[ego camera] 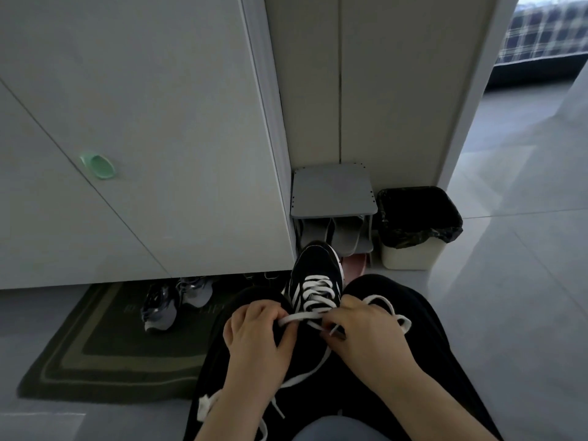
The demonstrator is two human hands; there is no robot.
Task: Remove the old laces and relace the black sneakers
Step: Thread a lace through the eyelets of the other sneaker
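Black sneaker (pixel 313 265): stands toe-up between the person's knees, its heel end down in the lap of the black trousers (pixel 413 332), white side stripes showing.
White lace (pixel 315 294): crosses in flat bars over the sneaker's tongue. Its free ends leave the sneaker at the near end, where both hands meet.
Left hand (pixel 254 335): just left of the sneaker's near end, fingers curled in, pinching one flat strand of the lace that runs across to the other hand.
Right hand (pixel 366 332): just right of the sneaker's near end, fingers and thumb curled onto the lace. A short lace tip pokes out under the fingers, and a loop of lace bulges out on the far side of this hand.
Loose strand (pixel 305 374): a white strand runs from below the sneaker down across the lap. I cannot tell whether it belongs to the same lace.
Shoe rack (pixel 332 192): directly beyond the sneaker's toe, a small grey rack with grey slippers (pixel 343 237) on its lower shelf.
Waste bin (pixel 410 261): beyond and right of the sneaker, lined with a black bag.
Grey trainers (pixel 162 307): left of the sneaker, on a dark doormat (pixel 95 354).
Cupboard door (pixel 143 122): beyond and left of the sneaker, white, with a green handle (pixel 98 164).
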